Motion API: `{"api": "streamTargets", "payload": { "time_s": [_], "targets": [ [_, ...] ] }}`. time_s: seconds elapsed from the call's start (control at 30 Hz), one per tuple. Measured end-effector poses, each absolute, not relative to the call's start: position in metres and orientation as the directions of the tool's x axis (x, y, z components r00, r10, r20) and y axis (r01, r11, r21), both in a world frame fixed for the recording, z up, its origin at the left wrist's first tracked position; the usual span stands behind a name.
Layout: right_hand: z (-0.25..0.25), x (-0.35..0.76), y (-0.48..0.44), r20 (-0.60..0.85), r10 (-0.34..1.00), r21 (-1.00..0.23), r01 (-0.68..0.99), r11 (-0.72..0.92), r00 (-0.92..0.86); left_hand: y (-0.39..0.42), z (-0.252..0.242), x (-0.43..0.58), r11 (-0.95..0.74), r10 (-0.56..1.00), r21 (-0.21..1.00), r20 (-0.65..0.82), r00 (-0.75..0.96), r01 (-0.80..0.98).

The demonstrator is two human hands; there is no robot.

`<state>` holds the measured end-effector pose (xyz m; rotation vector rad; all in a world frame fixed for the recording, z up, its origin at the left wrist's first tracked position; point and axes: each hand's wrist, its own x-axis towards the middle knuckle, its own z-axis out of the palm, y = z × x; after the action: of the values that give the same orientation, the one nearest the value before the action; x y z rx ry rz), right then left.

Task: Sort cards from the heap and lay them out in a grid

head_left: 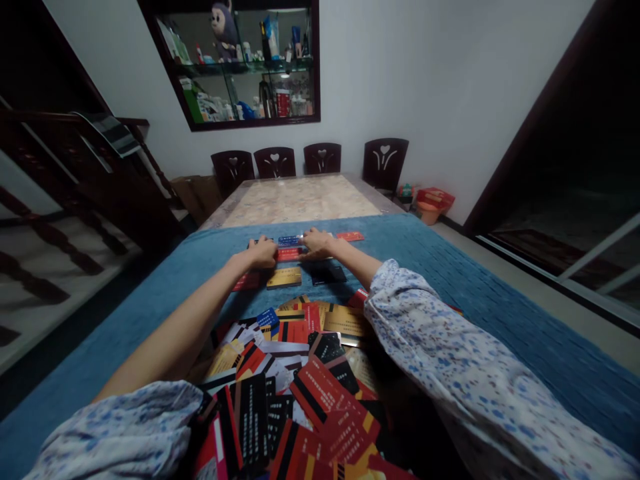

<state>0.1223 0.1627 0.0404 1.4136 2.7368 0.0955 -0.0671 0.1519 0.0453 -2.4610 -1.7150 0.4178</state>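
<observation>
Both my arms reach forward over a blue cloth [450, 267]. My left hand [261, 253] is curled, knuckles up, at the left end of a red card [289, 254]. My right hand [317, 243] lies over that card's right end, fingers bent, touching a blue card [289, 240] just beyond. Whether either hand grips a card is unclear. A gold card [284, 277], a black card [327, 273], a dark red card [247, 283] and a far red card [350, 236] lie flat around them. A big loose pile of cards [300, 387] sits close to me.
The cloth covers the near part of a long marble-topped table [300, 199]. Several dark chairs [274, 162] stand at its far end below a glass wall cabinet [240, 63]. A wooden stair railing [75, 167] is on the left; a red basket [434, 202] is on the floor at right.
</observation>
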Motion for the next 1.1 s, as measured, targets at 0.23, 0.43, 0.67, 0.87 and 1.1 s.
{"api": "streamTargets", "payload": {
  "time_s": [0.23, 0.43, 0.67, 0.87, 1.1],
  "targets": [
    [0.047, 0.155, 0.14, 0.119, 0.799, 0.117, 0.807, 0.579, -0.59, 0.134, 0.053, -0.057, -0.39, 0.91, -0.219, 0.06, 0.411, 0.894],
    [0.053, 0.192, 0.111, 0.222, 0.811, 0.161, 0.841, 0.516, -0.541, 0.114, 0.048, -0.029, -0.463, 0.834, -0.165, 0.251, 0.491, 0.871],
    [0.053, 0.232, 0.081, 0.261, 0.823, 0.135, 0.863, 0.487, -0.505, 0.084, 0.041, 0.013, -0.544, 0.769, -0.14, 0.312, 0.559, 0.827],
    [0.048, 0.264, 0.053, 0.259, 0.835, 0.126, 0.874, 0.47, -0.486, 0.058, 0.038, 0.046, -0.63, 0.716, -0.144, 0.273, 0.642, 0.764],
    [0.034, 0.301, 0.029, 0.238, 0.859, 0.108, 0.891, 0.44, -0.453, 0.041, 0.032, 0.082, -0.72, 0.65, -0.106, 0.244, 0.72, 0.686]
  ]
}}
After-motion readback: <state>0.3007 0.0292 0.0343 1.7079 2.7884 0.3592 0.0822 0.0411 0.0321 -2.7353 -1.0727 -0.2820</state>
